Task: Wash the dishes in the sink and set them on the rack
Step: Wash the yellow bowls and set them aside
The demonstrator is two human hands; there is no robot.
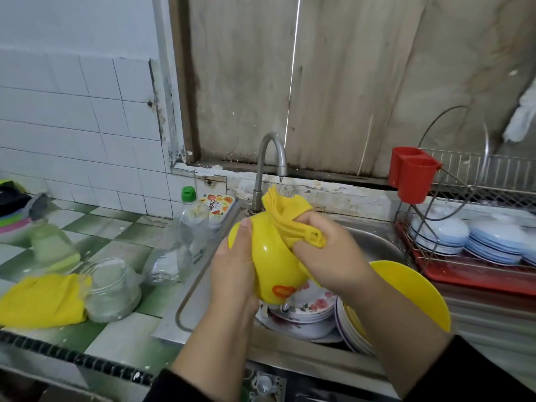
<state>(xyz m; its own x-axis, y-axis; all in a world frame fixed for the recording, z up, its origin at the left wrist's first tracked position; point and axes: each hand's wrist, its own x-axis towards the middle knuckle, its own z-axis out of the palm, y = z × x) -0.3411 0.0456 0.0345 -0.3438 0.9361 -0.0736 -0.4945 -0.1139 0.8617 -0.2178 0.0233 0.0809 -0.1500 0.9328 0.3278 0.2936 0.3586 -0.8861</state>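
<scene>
Sink [374, 242] at worktop's right end. Above it, yellow bowl [272, 262] tilted, bottom facing camera, orange sticker unreadable. Left hand [235, 265] grips bowl's rim; right hand [324, 250] clamps yellow cloth [290, 219] against it. Bottle label illegible.

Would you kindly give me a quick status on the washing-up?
Left hand grips yellow bowl over sink. Right hand grips yellow cloth against it. Floral plates unwashed below; nothing blocking rack.

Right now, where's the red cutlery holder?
In the head view, the red cutlery holder hangs on the left end of the dish rack, right of the faucet, above the stacked white plates.
</scene>
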